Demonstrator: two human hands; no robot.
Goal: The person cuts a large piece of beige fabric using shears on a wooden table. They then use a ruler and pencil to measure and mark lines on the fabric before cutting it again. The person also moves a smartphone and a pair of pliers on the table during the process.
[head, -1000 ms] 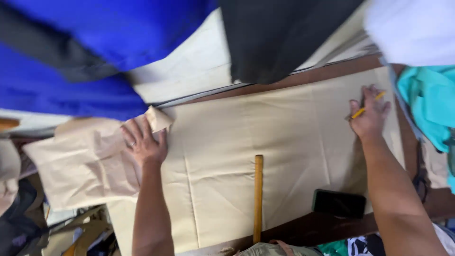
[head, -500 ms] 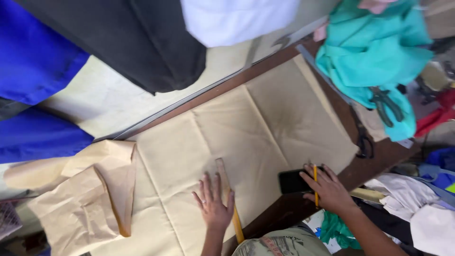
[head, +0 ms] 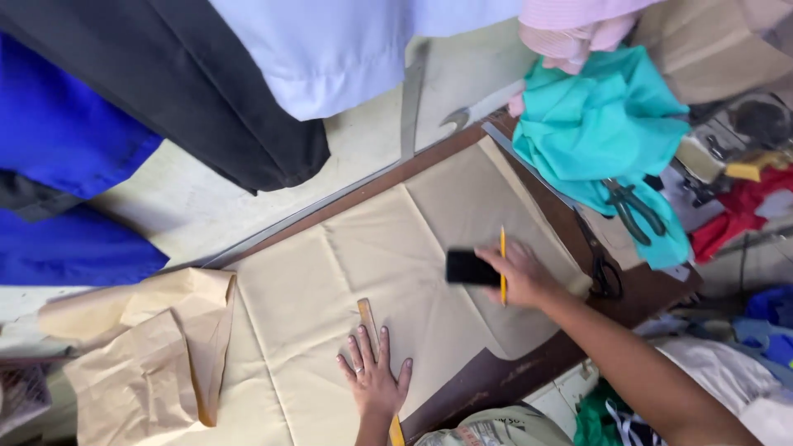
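The left hand (head: 373, 378) lies flat near the viewer, fingers spread. The right hand (head: 519, 275) reaches in from the right, fingers curled in a grip.

Ruler (head: 368, 318) on cloth (head: 330, 281), paper (head: 157, 347) left, scissors (head: 636, 206) right

Both forearms are bare, with no sleeve reaching into view on either side. The left hand (head: 376, 381) wears a thin ring on one finger, and its nails look darkly painted. The right hand (head: 520, 272) shows no ring or watch. At the bottom edge, a patch of light printed clothing (head: 487, 425) covers the person's body.
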